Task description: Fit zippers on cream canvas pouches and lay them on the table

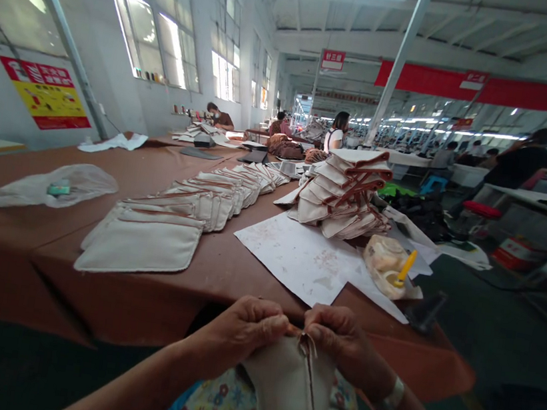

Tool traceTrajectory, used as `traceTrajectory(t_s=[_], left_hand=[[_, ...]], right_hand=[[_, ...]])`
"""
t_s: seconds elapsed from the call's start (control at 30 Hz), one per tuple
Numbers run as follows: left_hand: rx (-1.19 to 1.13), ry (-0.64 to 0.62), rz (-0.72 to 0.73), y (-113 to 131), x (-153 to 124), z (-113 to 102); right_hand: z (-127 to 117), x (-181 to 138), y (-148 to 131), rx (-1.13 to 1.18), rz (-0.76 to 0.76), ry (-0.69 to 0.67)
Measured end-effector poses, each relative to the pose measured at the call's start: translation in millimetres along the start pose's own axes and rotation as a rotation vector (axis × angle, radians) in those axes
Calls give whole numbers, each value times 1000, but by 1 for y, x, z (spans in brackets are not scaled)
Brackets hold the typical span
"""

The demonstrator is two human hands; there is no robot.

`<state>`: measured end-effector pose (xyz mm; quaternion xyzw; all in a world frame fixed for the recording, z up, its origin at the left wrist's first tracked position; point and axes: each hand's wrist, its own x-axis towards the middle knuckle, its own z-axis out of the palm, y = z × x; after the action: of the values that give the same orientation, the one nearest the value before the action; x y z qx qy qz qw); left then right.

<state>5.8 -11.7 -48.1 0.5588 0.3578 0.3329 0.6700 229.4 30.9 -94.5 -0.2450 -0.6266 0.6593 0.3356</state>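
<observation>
L hand (pixel 261 321) + R hand (pixel 344 339) pinching 1 cream leather-look pouch (pixel 277 387) | long axis running fwd, pinched end pointing tableward | 1 cream-pouch row (pixel 153 236), 1 brown-edged cream stack (pixel 328 195) sitting ahead

Looks forward and down from the head, near both hands (pixel 253 325) at six o'clock, across table (pixel 226 260) toward twelve

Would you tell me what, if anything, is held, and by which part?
The left hand and right hand pinch a cream, seamed, fabric-like piece by its upper end.
</observation>
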Motion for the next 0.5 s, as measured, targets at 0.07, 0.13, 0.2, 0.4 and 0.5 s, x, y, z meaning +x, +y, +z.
traceTrajectory(t_s=[0.07, 0.13, 0.2, 0.4, 0.5], left_hand=[[-56, 37, -25, -1, -1, -1], [-148, 50, -81, -2, -3, -4], [-184, 45, -134, -4, -3, -6], [37, 35, -30, -1, -1, -8], [341, 143, 93, 0, -5, -6]], right_hand=[[-1, 0, 2, 34, 35, -13], [-3, 0, 4, 54, 71, -29], [-4, 1, 3, 43, 80, -26], [2, 0, -17, -40, 143, -163], [10, -2, -18, 44, 239, -92]])
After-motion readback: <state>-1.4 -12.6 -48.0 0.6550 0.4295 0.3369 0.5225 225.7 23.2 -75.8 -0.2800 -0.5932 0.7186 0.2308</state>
